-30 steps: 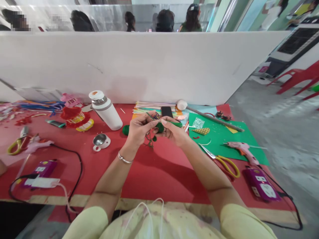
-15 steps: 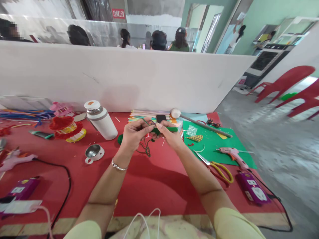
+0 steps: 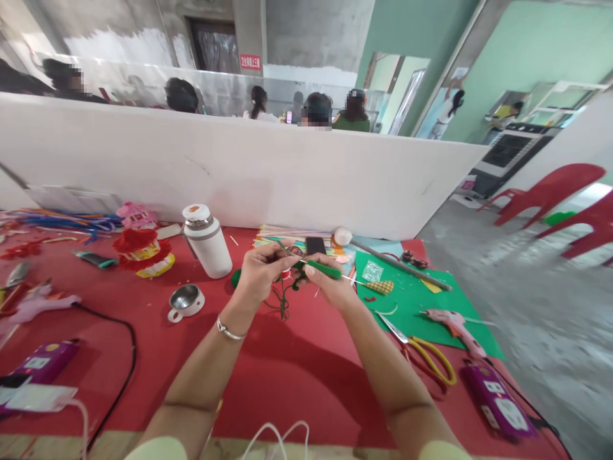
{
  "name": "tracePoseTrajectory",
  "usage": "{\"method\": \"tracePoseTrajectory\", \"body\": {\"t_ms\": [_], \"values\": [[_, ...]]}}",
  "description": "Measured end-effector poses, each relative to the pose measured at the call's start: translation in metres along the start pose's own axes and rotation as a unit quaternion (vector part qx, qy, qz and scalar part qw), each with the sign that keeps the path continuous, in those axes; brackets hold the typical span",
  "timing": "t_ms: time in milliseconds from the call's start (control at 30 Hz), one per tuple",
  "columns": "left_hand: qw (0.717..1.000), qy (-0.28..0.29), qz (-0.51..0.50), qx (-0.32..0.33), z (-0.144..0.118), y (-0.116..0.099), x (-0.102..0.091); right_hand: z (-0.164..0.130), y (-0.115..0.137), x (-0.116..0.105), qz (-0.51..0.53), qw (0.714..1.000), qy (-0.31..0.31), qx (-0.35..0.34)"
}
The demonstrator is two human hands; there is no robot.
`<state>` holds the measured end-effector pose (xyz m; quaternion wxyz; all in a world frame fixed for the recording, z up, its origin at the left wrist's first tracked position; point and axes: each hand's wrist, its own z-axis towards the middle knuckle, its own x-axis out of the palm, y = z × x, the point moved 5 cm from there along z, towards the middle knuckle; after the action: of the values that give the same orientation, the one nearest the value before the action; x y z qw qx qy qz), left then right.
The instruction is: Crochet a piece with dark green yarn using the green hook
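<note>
- Green pipe cleaner (image 3: 323,268) is pinched in the right hand (image 3: 330,284), held up over the red tabletop (image 3: 287,364) near its far middle, with the fuzzy end poking out to the right.
- Left hand (image 3: 258,275) is closed too, fingertips meeting the right hand's at the stem. What exactly sits between them is too small to make out, maybe a red bit.
- Dark green strands (image 3: 282,300) dangle under both hands. Can't tell if they touch the tabletop.
- Some green lump (image 3: 235,278) peeks out behind the left hand, mostly hidden.
- White flask (image 3: 207,241) stands upright just left of the hands, with a steel cup (image 3: 186,301) near it.
- Phone (image 3: 315,245) lies on a stack of coloured sheets behind the hands, partly covered by the fingers.
- Yellow-handled scissors (image 3: 426,354) and a pink glue gun (image 3: 453,329) lie on the right, by a green sheet (image 3: 416,300).
- Purple power strip (image 3: 498,399) sits near the right edge, and another one (image 3: 41,364) on the left.
- Both forearms get cut off at the bottom.
- People beyond the white partition (image 3: 239,166) show only their heads.
</note>
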<state>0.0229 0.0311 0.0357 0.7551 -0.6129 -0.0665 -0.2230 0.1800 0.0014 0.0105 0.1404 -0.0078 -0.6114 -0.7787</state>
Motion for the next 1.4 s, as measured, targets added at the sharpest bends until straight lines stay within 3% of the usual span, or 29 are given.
{"method": "tracePoseTrajectory", "body": {"t_ms": [100,167,200,233,300,333,400,467,600,733,800,1000,1200,1300,1400], "values": [[0.998,-0.047,-0.042,0.012,0.0,-0.015,-0.012,0.003,-0.002,-0.001,-0.039,0.997,-0.046,-0.053],[0.993,-0.084,-0.062,0.052,-0.001,-0.032,-0.025,0.0,-0.008,0.011,-0.141,0.987,-0.038,-0.068],[0.991,-0.099,-0.058,0.065,-0.002,-0.039,-0.032,-0.004,-0.017,0.027,-0.208,0.975,0.039,-0.061],[0.988,-0.119,-0.059,0.084,-0.004,-0.047,-0.04,-0.012,-0.03,0.048,-0.267,0.949,0.16,-0.05],[0.984,-0.135,-0.053,0.107,-0.008,-0.059,-0.051,-0.045,-0.06,0.092,-0.321,0.855,0.401,-0.073],[0.983,-0.138,-0.052,0.113,-0.01,-0.063,-0.055,-0.064,-0.073,0.109,-0.334,0.813,0.465,-0.108],[0.982,-0.142,-0.051,0.117,-0.013,-0.068,-0.06,-0.097,-0.1,0.137,-0.361,0.751,0.516,-0.196],[0.981,-0.143,-0.051,0.118,-0.017,-0.071,-0.061,-0.124,-0.124,0.156,-0.393,0.709,0.519,-0.271],[0.98,-0.146,-0.053,0.121,-0.021,-0.075,-0.058,-0.138,-0.153,0.167,-0.487,0.718,0.419,-0.267],[0.98,-0.144,-0.063,0.121,-0.024,-0.077,-0.056,-0.131,-0.156,0.168,-0.484,0.761,0.373,-0.215],[0.981,-0.137,-0.065,0.118,-0.025,-0.076,-0.054,-0.127,-0.155,0.169,-0.487,0.763,0.368,-0.212],[0.985,-0.129,-0.061,0.099,-0.022,-0.075,-0.041,-0.129,-0.164,0.175,-0.47,0.724,0.41,-0.294],[0.986,-0.109,-0.057,0.108,-0.018,-0.085,-0.024,-0.113,-0.162,0.166,-0.498,0.696,0.43,-0.289],[0.986,-0.104,-0.068,0.114,-0.02,-0.082,-0.025,-0.107,-0.153,0.159,-0.471,0.672,0.488,-0.298],[0.988,-0.102,-0.077,0.092,-0.022,-0.072,-0.025,-0.104,-0.147,0.153,-0.454,0.676,0.499,-0.295]]}}
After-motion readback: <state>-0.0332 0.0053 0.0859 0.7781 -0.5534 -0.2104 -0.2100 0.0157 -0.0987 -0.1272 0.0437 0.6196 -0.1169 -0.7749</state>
